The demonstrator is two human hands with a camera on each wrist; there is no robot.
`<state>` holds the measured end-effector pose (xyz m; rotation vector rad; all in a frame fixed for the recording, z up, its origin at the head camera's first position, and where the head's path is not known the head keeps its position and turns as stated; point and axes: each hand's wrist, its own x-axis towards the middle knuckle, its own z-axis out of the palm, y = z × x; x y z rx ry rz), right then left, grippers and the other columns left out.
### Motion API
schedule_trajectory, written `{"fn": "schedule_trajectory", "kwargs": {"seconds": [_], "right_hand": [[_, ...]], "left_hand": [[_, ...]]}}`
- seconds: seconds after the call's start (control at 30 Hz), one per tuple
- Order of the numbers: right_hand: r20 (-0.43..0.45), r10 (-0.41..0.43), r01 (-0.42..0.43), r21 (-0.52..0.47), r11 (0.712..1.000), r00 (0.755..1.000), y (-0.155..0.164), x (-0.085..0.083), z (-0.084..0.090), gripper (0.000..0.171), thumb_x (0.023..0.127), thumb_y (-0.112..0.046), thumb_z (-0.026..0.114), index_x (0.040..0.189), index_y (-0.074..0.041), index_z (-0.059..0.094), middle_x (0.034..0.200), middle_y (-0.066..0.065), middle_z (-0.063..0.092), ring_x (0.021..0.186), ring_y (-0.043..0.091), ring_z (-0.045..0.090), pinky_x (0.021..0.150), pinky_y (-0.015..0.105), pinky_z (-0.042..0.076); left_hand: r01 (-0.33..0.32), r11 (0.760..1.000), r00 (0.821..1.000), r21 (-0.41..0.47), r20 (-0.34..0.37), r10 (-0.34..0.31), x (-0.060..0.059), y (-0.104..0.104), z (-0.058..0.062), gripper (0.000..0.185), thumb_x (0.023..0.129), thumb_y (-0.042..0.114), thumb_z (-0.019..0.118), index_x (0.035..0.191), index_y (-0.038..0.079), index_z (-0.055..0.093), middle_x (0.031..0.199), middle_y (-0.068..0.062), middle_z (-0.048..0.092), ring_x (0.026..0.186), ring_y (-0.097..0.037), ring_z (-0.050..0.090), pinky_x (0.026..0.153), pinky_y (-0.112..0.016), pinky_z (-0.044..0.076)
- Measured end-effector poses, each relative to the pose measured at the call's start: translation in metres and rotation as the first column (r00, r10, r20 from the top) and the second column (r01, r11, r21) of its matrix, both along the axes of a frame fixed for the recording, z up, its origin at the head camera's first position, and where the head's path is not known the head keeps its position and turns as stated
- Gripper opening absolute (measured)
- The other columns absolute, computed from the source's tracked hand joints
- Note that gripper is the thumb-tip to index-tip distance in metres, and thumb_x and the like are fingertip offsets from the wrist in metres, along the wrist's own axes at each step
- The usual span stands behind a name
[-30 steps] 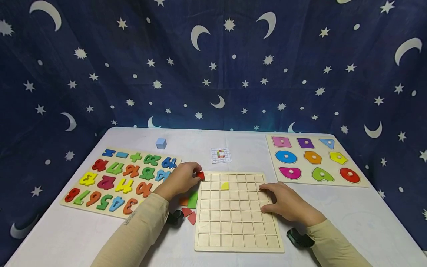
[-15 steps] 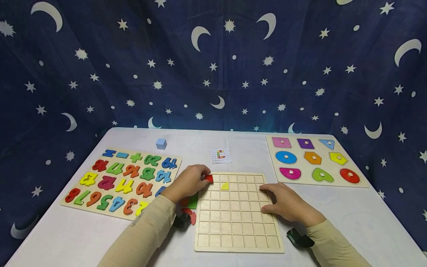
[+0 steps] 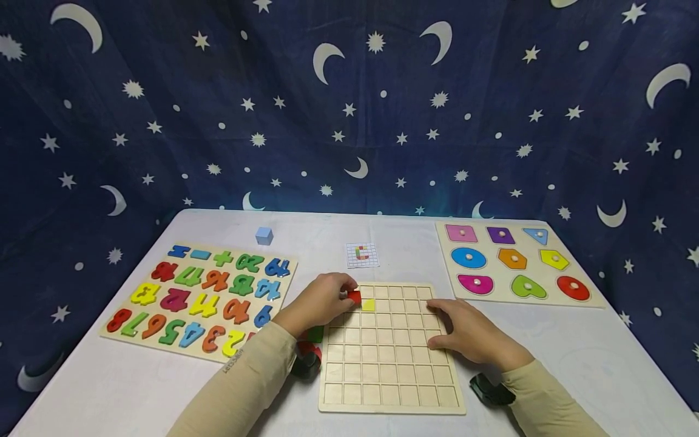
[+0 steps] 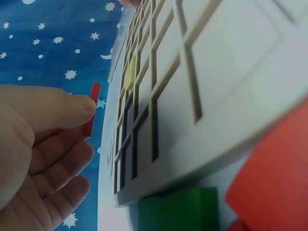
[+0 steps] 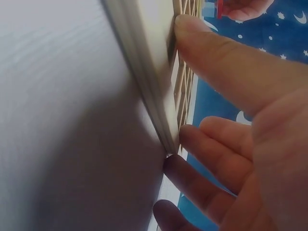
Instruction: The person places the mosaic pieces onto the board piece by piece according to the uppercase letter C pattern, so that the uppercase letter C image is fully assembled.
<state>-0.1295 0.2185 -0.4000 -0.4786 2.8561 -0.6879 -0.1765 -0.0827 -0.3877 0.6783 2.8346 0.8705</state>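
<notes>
My left hand [image 3: 321, 302] pinches a small red tile [image 3: 355, 297] between thumb and fingers, over the upper left of a wooden grid board [image 3: 390, 355]. In the left wrist view the red tile [image 4: 96, 91] stands on edge, apart from the board. A yellow tile [image 3: 368, 304] with a rounded corner lies in a cell just right of the red one. My right hand [image 3: 474, 332] rests on the board's right edge. Its thumb [image 5: 192, 29] touches the frame in the right wrist view, and its fingers are extended along the edge.
Red pieces [image 3: 309, 348] and a green piece [image 3: 315, 334] lie left of the board, partly hidden by my left arm. A number puzzle [image 3: 180, 297] sits at left, a shape puzzle [image 3: 524, 276] at right. Behind are a pattern card [image 3: 363, 255] and a blue cube [image 3: 264, 236].
My left hand has carried the red tile rightward, from the board's upper left corner to beside the yellow tile. The right hand has barely moved.
</notes>
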Motion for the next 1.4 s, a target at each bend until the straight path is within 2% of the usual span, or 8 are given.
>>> {"fn": "schedule_trajectory", "kwargs": {"seconds": [0.33,0.63,0.73,1.13,1.4], "right_hand": [[0.023,-0.009,0.009,-0.001,1.000,1.000,-0.003,-0.006,-0.001,0.077,0.079,-0.034,0.086,0.140,-0.001,0.054,0.138,0.020,0.055,0.127,0.041,0.049,0.105,0.058,0.037],[0.005,0.009,-0.008,-0.021,1.000,1.000,-0.002,-0.010,-0.003,0.077,0.079,-0.034,0.085,0.139,0.002,0.053,0.138,0.021,0.055,0.128,0.043,0.049,0.106,0.058,0.037],[0.006,0.003,-0.002,-0.026,1.000,1.000,-0.002,-0.010,-0.003,0.077,0.078,-0.035,0.086,0.139,0.001,0.054,0.138,0.021,0.055,0.128,0.043,0.048,0.106,0.058,0.036],[0.008,-0.009,0.010,-0.032,0.999,1.000,-0.002,-0.010,-0.003,0.078,0.077,-0.035,0.087,0.138,0.000,0.055,0.138,0.020,0.055,0.130,0.043,0.047,0.107,0.058,0.035],[0.018,-0.015,0.016,-0.024,1.000,1.000,-0.002,-0.010,-0.004,0.078,0.077,-0.036,0.087,0.139,-0.001,0.055,0.138,0.019,0.055,0.130,0.043,0.047,0.107,0.059,0.035]], "left_hand": [[0.019,1.000,1.000,-0.007,-0.007,-0.019,0.000,0.005,-0.002,0.024,0.089,0.011,0.075,0.111,0.003,0.070,0.103,-0.007,0.069,0.090,-0.020,0.060,0.089,-0.037,0.051],[0.047,0.999,0.999,-0.014,-0.023,-0.047,-0.004,0.013,-0.005,0.024,0.089,0.010,0.075,0.111,0.003,0.070,0.103,-0.006,0.069,0.090,-0.018,0.061,0.088,-0.035,0.051],[0.060,0.998,0.998,-0.019,-0.032,-0.060,-0.005,0.017,-0.006,0.024,0.088,0.010,0.075,0.111,0.003,0.070,0.103,-0.006,0.070,0.090,-0.018,0.062,0.088,-0.034,0.051],[0.066,0.998,0.998,-0.019,0.006,-0.065,-0.008,0.032,-0.011,0.023,0.088,0.008,0.074,0.111,0.005,0.070,0.103,-0.003,0.069,0.092,-0.015,0.061,0.089,-0.031,0.050],[0.082,0.996,0.996,-0.018,-0.019,-0.082,-0.010,0.040,-0.012,0.022,0.088,0.009,0.074,0.109,0.005,0.070,0.102,-0.004,0.069,0.092,-0.016,0.062,0.088,-0.031,0.050]]}}
